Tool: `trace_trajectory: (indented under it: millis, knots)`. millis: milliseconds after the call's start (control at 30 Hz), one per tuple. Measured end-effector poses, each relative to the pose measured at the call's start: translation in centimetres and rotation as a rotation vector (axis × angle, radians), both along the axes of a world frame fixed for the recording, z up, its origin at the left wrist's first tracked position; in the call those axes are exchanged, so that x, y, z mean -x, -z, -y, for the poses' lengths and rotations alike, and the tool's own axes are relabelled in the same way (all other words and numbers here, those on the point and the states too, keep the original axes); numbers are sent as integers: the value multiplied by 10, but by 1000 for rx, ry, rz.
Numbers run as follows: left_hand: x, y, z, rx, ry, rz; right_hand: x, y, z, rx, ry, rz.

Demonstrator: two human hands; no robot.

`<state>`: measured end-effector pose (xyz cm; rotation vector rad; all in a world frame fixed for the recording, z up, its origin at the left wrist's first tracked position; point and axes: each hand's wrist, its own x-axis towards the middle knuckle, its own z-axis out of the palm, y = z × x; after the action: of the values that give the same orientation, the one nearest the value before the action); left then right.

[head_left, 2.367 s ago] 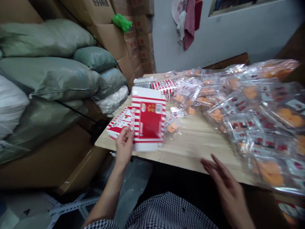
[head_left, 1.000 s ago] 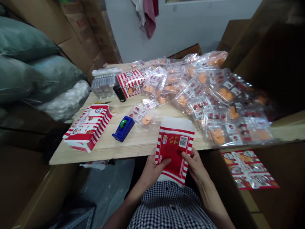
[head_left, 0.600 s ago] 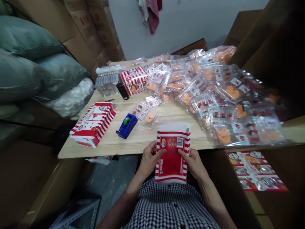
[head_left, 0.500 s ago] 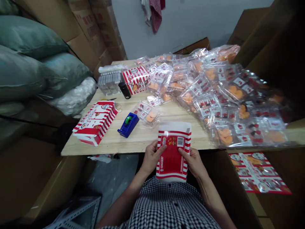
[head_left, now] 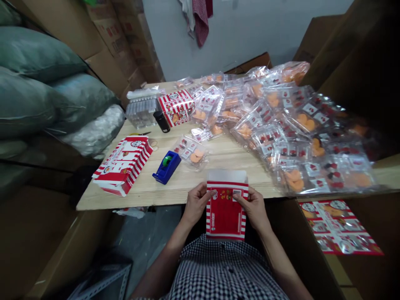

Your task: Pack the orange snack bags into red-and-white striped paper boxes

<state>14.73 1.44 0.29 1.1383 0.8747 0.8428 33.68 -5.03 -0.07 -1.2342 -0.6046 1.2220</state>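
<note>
A red and white striped flat carton (head_left: 225, 214) is held upright over my lap, at the table's front edge. My left hand (head_left: 198, 202) grips its left side with the thumb on the front face. Its right side is pinched by my right hand (head_left: 253, 207), the thumb lying near the barcode. The fingers behind the carton are hidden. Beyond it on the wooden table (head_left: 175, 189) lie a clear packet with orange pieces (head_left: 191, 152) and a blue tape dispenser (head_left: 166, 167).
Striped flat cartons (head_left: 123, 163) are stacked at the left. Behind stand a black bottle (head_left: 161, 121), a striped box (head_left: 177, 107) and clear plastic trays (head_left: 142, 111). Many clear packets (head_left: 293, 150) cover the right side. A printed sheet (head_left: 342, 227) lies below the right edge.
The carton's top has tipped, so its face looks shorter and the barcode is partly covered by my right thumb. The camera view has shifted slightly.
</note>
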Motion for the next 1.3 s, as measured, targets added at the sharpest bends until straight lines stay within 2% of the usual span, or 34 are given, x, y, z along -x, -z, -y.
trace_trajectory:
  millis: [100, 167, 233, 367, 533, 700, 867, 1033, 1300]
  knots:
    - [-1, 0, -3, -24, -28, -48, 6, -2, -3, -36, -28, -51]
    - [-3, 0, -5, 5, -64, -13, 10, -4, -2, -49, -54, -62]
    - [-5, -1, -6, 23, -112, 50, 13, -7, -1, -47, -31, -35]
    - [-9, -8, -5, -45, -204, 86, 18, -6, 2, -42, 40, 1]
    - [-7, -10, -5, -59, -142, 91, 18, -4, 8, -39, 21, 76]
    - [-1, 0, -8, -15, -96, 50, 17, 0, 18, -18, -21, 140]
    - [9, 6, -9, 93, 28, 47, 19, 1, 23, 0, -75, 121]
    - [19, 6, -2, 92, -49, 30, 17, -8, 23, -168, 64, 55]
    - [25, 3, 2, 64, -1, 18, -3, -10, 11, -163, -81, 146]
